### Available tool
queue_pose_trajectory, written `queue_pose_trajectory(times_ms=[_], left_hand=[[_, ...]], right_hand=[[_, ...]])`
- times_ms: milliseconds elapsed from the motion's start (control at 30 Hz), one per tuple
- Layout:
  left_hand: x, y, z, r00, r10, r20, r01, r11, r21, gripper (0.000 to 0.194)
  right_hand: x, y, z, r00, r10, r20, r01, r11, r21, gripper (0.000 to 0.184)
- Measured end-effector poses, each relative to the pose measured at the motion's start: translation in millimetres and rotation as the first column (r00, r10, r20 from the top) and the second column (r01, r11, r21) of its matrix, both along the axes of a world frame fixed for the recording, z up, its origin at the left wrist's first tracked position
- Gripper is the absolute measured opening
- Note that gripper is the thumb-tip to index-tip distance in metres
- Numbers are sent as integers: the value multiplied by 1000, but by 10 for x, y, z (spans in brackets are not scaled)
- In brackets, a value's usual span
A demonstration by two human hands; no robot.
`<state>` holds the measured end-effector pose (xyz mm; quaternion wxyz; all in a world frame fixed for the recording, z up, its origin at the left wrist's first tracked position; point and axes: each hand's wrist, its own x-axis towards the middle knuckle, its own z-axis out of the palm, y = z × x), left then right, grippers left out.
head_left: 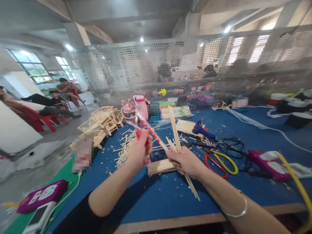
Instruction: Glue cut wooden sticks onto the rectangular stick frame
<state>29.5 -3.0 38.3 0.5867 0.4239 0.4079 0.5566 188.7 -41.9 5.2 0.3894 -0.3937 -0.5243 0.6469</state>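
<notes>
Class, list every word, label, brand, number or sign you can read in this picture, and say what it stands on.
None can be read for certain.
Wrapper at the left hand: red marks, too blurred to read.
Packet at the back: green marks, too small and blurred to read.

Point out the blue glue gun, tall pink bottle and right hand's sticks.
Blue glue gun (202, 131): head view, on its body.
Tall pink bottle (142, 109): head view, on its side.
Sticks (175, 129): head view, upper part.
</notes>
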Motion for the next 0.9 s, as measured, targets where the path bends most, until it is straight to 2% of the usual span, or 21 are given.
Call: queue_pose_trajectory(times_ms=[67,133,200,267,367,467,533,567,633,700,733,900], left_hand=[[-56,126,131,994,99,52,-104,990,100,40],[-20,181,162,992,126,12,-127,986,109,38],[106,153,70,995,69,-70,-67,997,33,39],[260,77,-81,997,-31,-67,30,999,-20,41],[392,-25,-228,993,-109,-54,109,994,-16,43],[353,-88,-211,988,-104,-112,108,994,35,45],[285,-154,-178,979,-111,-173,124,990,67,46],[254,-203,-173,965,-151,-212,168,984,64,47],[209,-327,-197,902,-334,-272,342,940,-21,49],[182,-462,-256,820,-524,-230,504,852,-142,48],[169,-523,-290,796,-577,-183,550,815,-181,48],[78,-713,-407,777,-628,-44,605,764,-226,47]], right_hand=[[19,-6,24,999,51,11,-51,999,-1,41],[15,-10,45,999,43,7,-43,999,5,42],[-10,-11,56,1000,-3,-27,3,1000,5,44],[-40,-7,49,996,-35,-76,36,999,1,45],[-44,17,9,991,-39,-126,41,999,16,43],[50,69,-7,999,6,-53,-3,998,57,37],[153,116,31,999,-18,-48,20,998,57,36],[204,140,64,994,-54,-90,58,997,43,37],[279,178,139,973,-114,-202,119,993,11,39],[295,186,194,958,-121,-261,125,992,-1,39],[279,176,208,956,-116,-268,122,993,4,38],[79,51,176,965,-42,-258,63,995,72,32]])
